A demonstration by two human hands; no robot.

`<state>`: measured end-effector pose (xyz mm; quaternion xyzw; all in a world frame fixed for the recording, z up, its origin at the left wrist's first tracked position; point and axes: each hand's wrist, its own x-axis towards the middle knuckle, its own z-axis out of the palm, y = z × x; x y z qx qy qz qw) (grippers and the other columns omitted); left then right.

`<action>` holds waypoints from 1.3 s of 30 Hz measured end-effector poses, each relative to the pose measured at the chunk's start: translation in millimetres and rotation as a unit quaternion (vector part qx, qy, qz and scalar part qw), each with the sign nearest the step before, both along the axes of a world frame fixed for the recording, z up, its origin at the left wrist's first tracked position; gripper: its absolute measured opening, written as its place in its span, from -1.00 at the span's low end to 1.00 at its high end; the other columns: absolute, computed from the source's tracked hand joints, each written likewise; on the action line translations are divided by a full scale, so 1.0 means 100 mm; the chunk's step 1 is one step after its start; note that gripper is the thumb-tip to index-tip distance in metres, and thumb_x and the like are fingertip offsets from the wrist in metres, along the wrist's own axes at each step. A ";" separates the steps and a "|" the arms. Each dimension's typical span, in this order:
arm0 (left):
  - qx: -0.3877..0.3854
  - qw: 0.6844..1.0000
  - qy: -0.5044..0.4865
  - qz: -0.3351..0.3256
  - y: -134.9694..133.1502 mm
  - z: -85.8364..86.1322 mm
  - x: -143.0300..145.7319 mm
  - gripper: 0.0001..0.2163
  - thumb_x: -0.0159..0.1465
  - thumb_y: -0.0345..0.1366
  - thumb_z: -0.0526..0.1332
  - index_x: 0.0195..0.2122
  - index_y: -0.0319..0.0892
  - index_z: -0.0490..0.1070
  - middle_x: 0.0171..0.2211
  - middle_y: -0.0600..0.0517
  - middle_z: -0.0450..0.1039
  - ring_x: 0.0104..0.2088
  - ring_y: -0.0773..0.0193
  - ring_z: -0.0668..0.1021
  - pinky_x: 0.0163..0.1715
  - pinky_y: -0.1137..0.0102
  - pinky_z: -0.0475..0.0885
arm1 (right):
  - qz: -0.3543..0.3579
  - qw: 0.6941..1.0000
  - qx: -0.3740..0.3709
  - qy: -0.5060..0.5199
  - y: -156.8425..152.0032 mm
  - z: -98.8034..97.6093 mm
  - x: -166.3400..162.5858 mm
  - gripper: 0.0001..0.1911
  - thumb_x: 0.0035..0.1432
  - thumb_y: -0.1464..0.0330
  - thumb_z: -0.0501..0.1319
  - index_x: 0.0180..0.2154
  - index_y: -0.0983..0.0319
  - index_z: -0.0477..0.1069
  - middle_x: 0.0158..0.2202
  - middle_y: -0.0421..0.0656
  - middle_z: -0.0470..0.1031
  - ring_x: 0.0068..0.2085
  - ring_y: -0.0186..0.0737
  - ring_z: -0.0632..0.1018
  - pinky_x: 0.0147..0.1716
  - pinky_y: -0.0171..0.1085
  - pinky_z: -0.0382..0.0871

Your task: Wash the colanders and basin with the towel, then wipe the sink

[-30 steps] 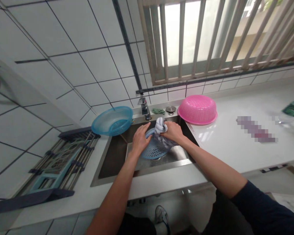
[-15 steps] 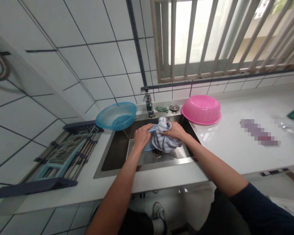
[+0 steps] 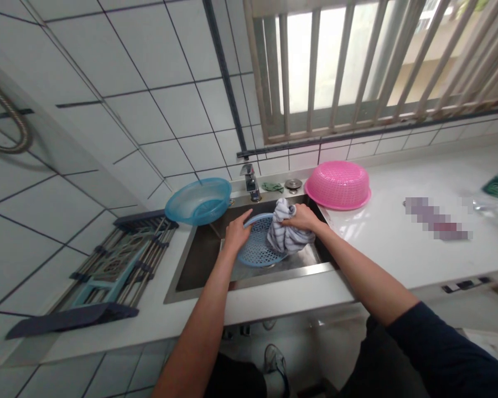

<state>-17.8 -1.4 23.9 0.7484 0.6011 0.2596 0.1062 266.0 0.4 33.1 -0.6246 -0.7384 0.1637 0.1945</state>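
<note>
- Here's the left hand (image 3: pixel 237 231), at the left side of the blue perforated basket (image 3: pixel 257 249), its rim caught between thumb and fingers.
- And the right hand (image 3: pixel 302 217), fingers closed, pinching a bunch of the grey-and-white striped cloth (image 3: pixel 288 237); a twisted knob of it pokes up beside the thumb, the rest spreading below.
- The basket is inside the steel sink (image 3: pixel 195 265), its holed surface facing up toward the camera, the cloth covering its right side; whether it rests on the sink floor, I can't tell.
- Up behind the hands, the faucet (image 3: pixel 251 181) stands at the sink's back edge, a green cloth (image 3: pixel 273 187) and a metal drain plug (image 3: pixel 293 185) lined up to its right.
- Over on the left, a translucent blue basin (image 3: pixel 199 202) leans tilted across the sink's back corner, and a rack (image 3: pixel 116 260) of metal rods lies along the counter (image 3: pixel 157 318).
- Right of the sink, a pink basket (image 3: pixel 338 185) sits upside down, just beside the edge.
</note>
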 end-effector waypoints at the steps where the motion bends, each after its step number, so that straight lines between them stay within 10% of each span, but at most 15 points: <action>1: 0.014 1.000 0.024 -0.009 -0.02 0.01 0.02 -0.39 0.39 -0.26 0.35 0.47 0.04 0.37 0.35 -0.06 0.52 0.34 -0.06 0.56 0.35 0.06 0.45 | 0.003 1.000 0.008 -0.013 -0.03 0.01 -0.03 -0.53 0.16 -0.01 0.47 -0.08 0.21 0.69 -0.06 0.05 0.73 -0.07 0.12 0.72 -0.11 -0.19 0.49; 7: 0.079 0.990 0.084 -0.084 -0.14 0.09 0.24 -0.33 0.31 -0.36 0.36 0.47 -0.05 0.36 0.40 -0.08 0.46 0.38 0.00 0.49 0.44 0.14 0.34 | 0.054 0.996 0.065 -0.005 -0.26 0.16 -0.31 -0.55 0.17 0.03 0.44 0.03 0.08 0.65 -0.02 -0.04 0.74 -0.05 0.10 0.72 -0.12 -0.24 0.44; 28: 0.053 0.997 -0.034 0.046 0.01 0.02 0.07 -0.47 0.32 -0.54 0.16 0.20 0.06 0.65 0.25 0.11 0.60 0.29 0.06 0.61 0.33 0.18 0.47 | 0.051 0.989 0.033 0.133 -0.06 -0.09 -0.24 -0.68 0.16 0.11 0.49 -0.19 0.20 0.66 -0.13 -0.09 0.73 -0.07 0.00 0.70 -0.03 -0.21 0.50; 39: -0.004 0.997 0.052 0.061 0.02 -0.01 -0.03 -0.48 0.35 -0.50 0.16 0.22 0.09 0.64 0.19 0.01 0.64 0.22 -0.02 0.66 0.28 0.11 0.50 | 0.055 0.876 -0.001 0.480 -0.11 -0.07 -0.28 -0.42 0.03 0.12 0.50 0.07 0.20 0.61 0.16 -0.09 0.66 0.18 -0.01 0.64 0.23 -0.07 0.51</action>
